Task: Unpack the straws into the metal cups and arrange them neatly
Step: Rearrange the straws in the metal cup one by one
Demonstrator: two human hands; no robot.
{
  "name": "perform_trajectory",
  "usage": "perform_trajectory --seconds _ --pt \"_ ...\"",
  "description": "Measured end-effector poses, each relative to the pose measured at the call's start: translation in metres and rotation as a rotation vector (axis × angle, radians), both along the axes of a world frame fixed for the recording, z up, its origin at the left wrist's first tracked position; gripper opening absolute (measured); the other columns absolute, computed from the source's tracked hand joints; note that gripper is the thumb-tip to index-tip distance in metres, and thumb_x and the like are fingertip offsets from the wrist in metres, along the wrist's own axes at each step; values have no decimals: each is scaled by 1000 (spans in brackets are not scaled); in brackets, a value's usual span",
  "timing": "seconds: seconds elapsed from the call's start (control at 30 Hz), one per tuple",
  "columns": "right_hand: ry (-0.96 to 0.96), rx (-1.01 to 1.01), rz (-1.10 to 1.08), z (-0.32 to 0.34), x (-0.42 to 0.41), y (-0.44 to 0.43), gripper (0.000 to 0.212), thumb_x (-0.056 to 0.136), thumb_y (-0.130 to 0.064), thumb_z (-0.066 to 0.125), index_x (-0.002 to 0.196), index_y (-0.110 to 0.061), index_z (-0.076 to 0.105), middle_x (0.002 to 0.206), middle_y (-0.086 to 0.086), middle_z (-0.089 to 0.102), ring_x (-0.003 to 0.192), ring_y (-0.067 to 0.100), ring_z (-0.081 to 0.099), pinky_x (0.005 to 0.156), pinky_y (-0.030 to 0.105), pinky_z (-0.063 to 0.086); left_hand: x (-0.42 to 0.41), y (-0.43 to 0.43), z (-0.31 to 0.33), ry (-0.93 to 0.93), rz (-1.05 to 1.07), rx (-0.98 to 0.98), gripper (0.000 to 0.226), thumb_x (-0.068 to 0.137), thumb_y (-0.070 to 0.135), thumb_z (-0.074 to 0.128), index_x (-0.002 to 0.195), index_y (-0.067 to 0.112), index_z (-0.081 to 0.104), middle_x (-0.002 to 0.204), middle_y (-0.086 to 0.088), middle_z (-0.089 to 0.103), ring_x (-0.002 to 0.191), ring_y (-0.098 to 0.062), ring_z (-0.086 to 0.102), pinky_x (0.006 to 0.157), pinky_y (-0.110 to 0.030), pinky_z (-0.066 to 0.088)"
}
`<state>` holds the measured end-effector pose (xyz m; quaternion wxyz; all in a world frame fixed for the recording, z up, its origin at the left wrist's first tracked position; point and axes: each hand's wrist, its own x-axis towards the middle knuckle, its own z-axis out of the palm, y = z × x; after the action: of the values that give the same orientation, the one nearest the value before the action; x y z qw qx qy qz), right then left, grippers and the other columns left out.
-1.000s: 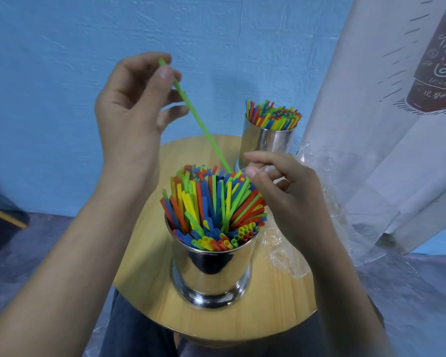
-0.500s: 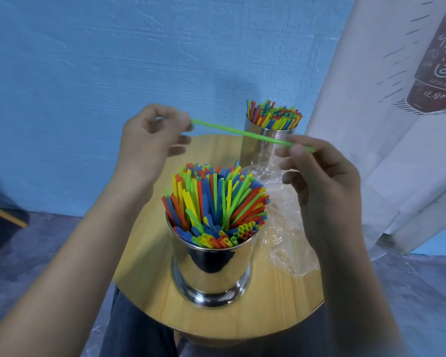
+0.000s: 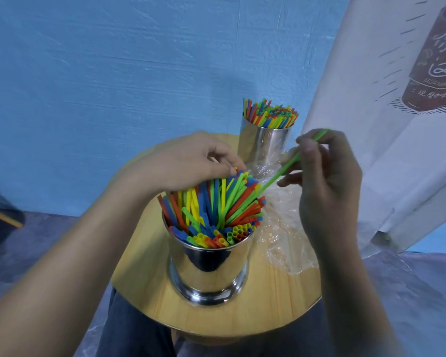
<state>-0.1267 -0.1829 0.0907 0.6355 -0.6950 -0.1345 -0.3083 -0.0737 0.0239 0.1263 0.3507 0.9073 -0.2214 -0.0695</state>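
Two cups on round wooden table (image 3: 281, 305). Near cup (image 3: 209, 274) at frame centre, upright, packed with straws (image 3: 211, 207) in red, blue, yellow, green, fanned out and leaning at mixed angles. Far cup (image 3: 264, 143) upper centre-right, upright, holding far bundle (image 3: 269, 114), tidier and more vertical. Clear wrap (image 3: 283, 228) crumpled on table right of near cup, reaching up to base of far cup.

Left hand (image 3: 191, 161) centre-left, laid over upper-left side of straws, fingers bent down onto the straw tips; cannot tell whether grasping any or only pressing.

Right hand (image 3: 327, 181) centre-right, above wrap, pinching green straw (image 3: 281, 173) near its upper end between thumb and fingers. Green straw slanted, upper tip poking out past the fingers toward upper right, lower end down-left at right edge of straws, just above near cup's rim.

Blue wall (image 3: 113, 73) behind. White cloth (image 3: 397, 137) with bottle print hanging at right edge.
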Motion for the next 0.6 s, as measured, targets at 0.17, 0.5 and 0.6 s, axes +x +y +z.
perform_trajectory --seconds 0.17,0.5,0.6 --pt "44 -169 30 -10 -1 6 21 99 -12 67 116 -23 59 73 5 64 67 20 67 64 36 57 1 1 0 -1 27 -87 12 93 21 74 100 28 81 87 3 76 83 -2 69 83 -25 54" --pt "122 -440 46 -21 4 7 13 98 -28 67 89 -23 75 93 -12 72 89 10 67 71 25 54 -1 9 6 -237 151 -510 12 94 15 73 97 25 78 89 5 76 81 -7 68 75 -23 53" --pt "149 -436 72 -23 6 6 8 97 -25 69 91 -24 74 96 -11 70 91 11 66 71 23 53 -1 14 13 -346 236 -745 13 95 11 69 96 23 73 86 3 71 71 -10 68 69 -27 56"
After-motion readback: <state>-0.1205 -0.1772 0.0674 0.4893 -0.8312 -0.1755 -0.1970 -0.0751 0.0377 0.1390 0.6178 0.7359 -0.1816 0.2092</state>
